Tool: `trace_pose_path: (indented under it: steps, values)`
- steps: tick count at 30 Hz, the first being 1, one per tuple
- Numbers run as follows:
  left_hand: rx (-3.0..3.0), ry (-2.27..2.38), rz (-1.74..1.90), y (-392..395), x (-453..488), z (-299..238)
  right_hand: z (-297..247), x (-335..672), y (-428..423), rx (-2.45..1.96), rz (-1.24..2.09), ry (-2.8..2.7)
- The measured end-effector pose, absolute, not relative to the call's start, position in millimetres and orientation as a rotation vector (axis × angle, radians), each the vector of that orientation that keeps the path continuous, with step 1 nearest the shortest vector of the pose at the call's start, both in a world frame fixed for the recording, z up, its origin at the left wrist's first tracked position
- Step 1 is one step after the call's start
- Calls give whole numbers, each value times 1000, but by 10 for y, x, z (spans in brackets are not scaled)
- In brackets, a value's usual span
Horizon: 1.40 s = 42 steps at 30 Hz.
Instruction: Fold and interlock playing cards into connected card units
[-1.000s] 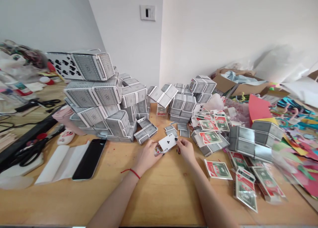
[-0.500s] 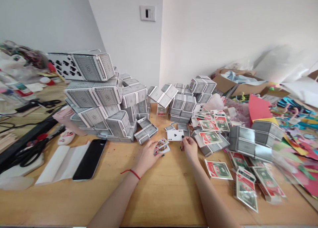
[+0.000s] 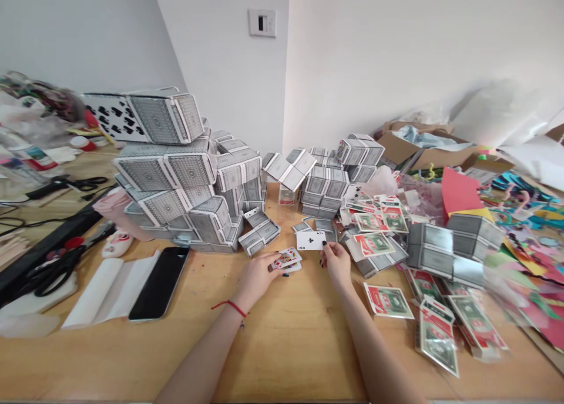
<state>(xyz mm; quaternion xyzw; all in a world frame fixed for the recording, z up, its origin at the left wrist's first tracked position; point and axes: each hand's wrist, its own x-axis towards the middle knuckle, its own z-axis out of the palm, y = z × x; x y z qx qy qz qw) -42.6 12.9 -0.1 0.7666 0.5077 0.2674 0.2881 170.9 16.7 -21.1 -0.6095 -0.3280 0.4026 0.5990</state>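
Between the fingers of my left hand point(image 3: 257, 279) are a couple of face cards point(image 3: 288, 257), picture side up, held just above the wooden table. My right hand point(image 3: 336, 266) pinches the ace of clubs point(image 3: 309, 241) by its right end, face up. Just behind my left hand lies a small folded block of playing cards point(image 3: 259, 234) with grey patterned backs. A few more grey-backed cards point(image 3: 324, 225) lie flat beyond the ace. To the right of my right hand are red and green card boxes point(image 3: 388, 301), some in clear wrap.
A tall stack of folded-card blocks point(image 3: 176, 169) rises at the left, with lower stacks point(image 3: 326, 184) behind. A black phone point(image 3: 159, 283), white paper point(image 3: 108, 292) and scissors point(image 3: 61, 269) lie left. Coloured paper point(image 3: 462, 192) and cartons point(image 3: 423, 151) crowd the right.
My left hand has shifted slightly left, and its face cards now lie flatter and more squared together. The right hand and the ace have barely moved.
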Motion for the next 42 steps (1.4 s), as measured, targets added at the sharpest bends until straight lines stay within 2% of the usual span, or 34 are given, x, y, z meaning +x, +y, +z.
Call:
trace_pose_path:
  steps: [5, 9, 14, 18, 22, 30, 35, 38, 42]
  values:
    - [2132, 1374, 775, 147, -431, -39, -198, 1711, 163, -1401, 905, -743]
    - [2163, 1518, 966, 148, -435, -49, -169, 1715, 164, -1389, 892, -708]
    - [2143, 1368, 1258, 114, -430, 34, -148, 1661, 141, -1344, 1095, -770]
    - [2195, 1082, 1173, 58, -392, 107, -123, 1573, 99, -1218, 1377, -794]
    - [2152, 1031, 1072, 19, -359, 164, -53, 1518, 58, -1167, 1505, -840]
    - [1991, 1030, 1061, 1, -356, 222, 24, 1486, 17, -1125, 1542, -1013]
    - [1498, 1132, 1187, 45, -345, 125, 29, 1481, 32, -1094, 1510, -1002]
    - [1190, 1114, 1081, 106, -312, 78, 25, 1469, 31, -1084, 1524, -1059]
    - [1106, 1138, 937, 164, -285, 36, -8, 1435, 16, -1108, 1534, -1165]
